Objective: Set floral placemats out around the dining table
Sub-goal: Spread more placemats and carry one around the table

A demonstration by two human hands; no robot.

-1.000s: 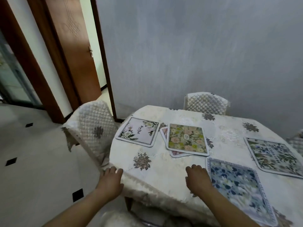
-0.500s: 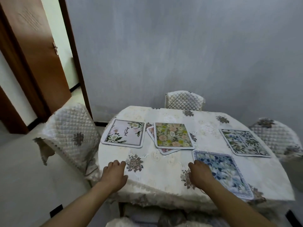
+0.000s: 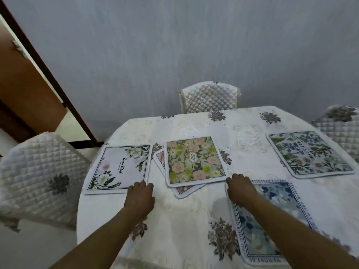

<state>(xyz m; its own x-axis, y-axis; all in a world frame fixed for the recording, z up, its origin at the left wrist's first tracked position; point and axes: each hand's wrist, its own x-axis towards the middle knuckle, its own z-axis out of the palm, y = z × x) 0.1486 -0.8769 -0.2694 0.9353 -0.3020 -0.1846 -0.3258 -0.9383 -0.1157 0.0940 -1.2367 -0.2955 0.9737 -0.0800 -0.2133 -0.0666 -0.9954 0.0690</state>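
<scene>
1. Both hands have moved farther onto the dining table [image 3: 194, 220] since half a second ago, when they rested near its near edge.
2. The left hand [image 3: 140, 195] lies palm down, fingers loosely together and holding nothing, its fingertips at the near right corner of the white placemat [image 3: 120, 168] printed with "Beautiful".
3. The right hand [image 3: 240, 188] is also palm down and empty, fingers curled slightly, at the far left corner of the blue floral placemat [image 3: 272, 220], with the forearm lying over that mat.
4. Between the hands, the green and pink placemat [image 3: 195, 161] sits on top of a pink placemat [image 3: 181, 190] that peeks out at its left and near edges.
5. A blue-green leafy placemat [image 3: 308, 152] lies at the far right.
6. The view has swung right: the far chair [image 3: 209, 97] now sits centred, and the left chair [image 3: 37, 171] is larger.
</scene>
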